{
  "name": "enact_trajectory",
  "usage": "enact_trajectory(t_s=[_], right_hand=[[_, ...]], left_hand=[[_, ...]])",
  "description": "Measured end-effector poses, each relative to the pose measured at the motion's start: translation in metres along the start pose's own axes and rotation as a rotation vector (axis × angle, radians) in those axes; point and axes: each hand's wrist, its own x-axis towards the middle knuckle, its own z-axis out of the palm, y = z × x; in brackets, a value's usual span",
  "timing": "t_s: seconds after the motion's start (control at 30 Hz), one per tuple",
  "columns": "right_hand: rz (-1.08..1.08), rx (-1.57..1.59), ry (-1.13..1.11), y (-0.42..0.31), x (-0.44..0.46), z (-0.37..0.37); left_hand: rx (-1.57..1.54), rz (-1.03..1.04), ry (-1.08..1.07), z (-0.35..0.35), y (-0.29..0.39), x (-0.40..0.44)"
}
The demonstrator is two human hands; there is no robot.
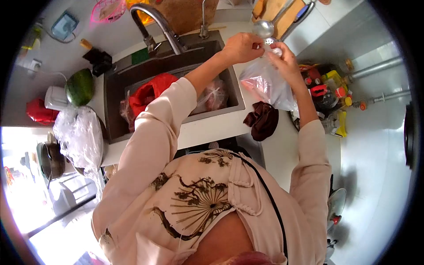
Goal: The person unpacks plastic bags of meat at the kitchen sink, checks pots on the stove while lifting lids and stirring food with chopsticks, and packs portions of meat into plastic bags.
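Note:
A thin see-through plastic bag (266, 83) with something pinkish inside rests on the counter right of the sink. Its gathered top is between my two hands. My left hand (242, 47) has its fingers closed in a pinch at the neck of the bag. From the other side, my right hand (287, 62) pinches the same bunched plastic near a knot-like lump. A dark brown crumpled cloth (262, 120) lies just below the bag. What exactly the bag contains is blurred by the plastic.
The dark sink (115, 95) holds a red plastic bag (152, 90) and a tied bag (215, 95), under a curved faucet (161, 22). Several bottles (327, 90) crowd the right corner. A ladle (263, 29) hangs behind my hands. A watermelon (80, 87) stands at left.

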Motion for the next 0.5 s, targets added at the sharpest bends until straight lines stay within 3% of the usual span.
enact_trajectory(t_s=[0.07,0.13,0.2,0.23,0.3,0.37,0.47,0.5], right_hand=[[0.254,0.022,-0.129,-0.001,0.006,-0.010],[0.359,0.097,-0.135,0.000,0.006,-0.011],[0.556,0.246,-0.111,-0.002,0.007,-0.012],[0.556,0.243,-0.115,-0.005,0.007,-0.012],[0.636,0.581,-0.155,-0.009,0.005,-0.012],[0.684,0.571,-0.210,-0.004,0.008,-0.018],[0.702,0.659,-0.217,-0.002,0.007,-0.016],[0.665,0.760,-0.169,-0.003,0.006,-0.015]], left_hand=[[-0.033,-0.033,0.063,0.004,0.001,-0.001],[-0.196,-0.228,0.016,0.013,-0.003,-0.001],[-0.255,-0.264,0.059,0.026,-0.015,-0.003],[-0.309,-0.295,0.097,0.027,-0.017,-0.005],[-0.341,-0.295,0.090,0.030,-0.021,-0.011],[-0.372,-0.294,0.077,0.030,-0.017,-0.017],[-0.409,-0.225,0.199,0.029,-0.003,-0.023],[-0.362,-0.072,0.325,0.028,0.004,-0.026]])
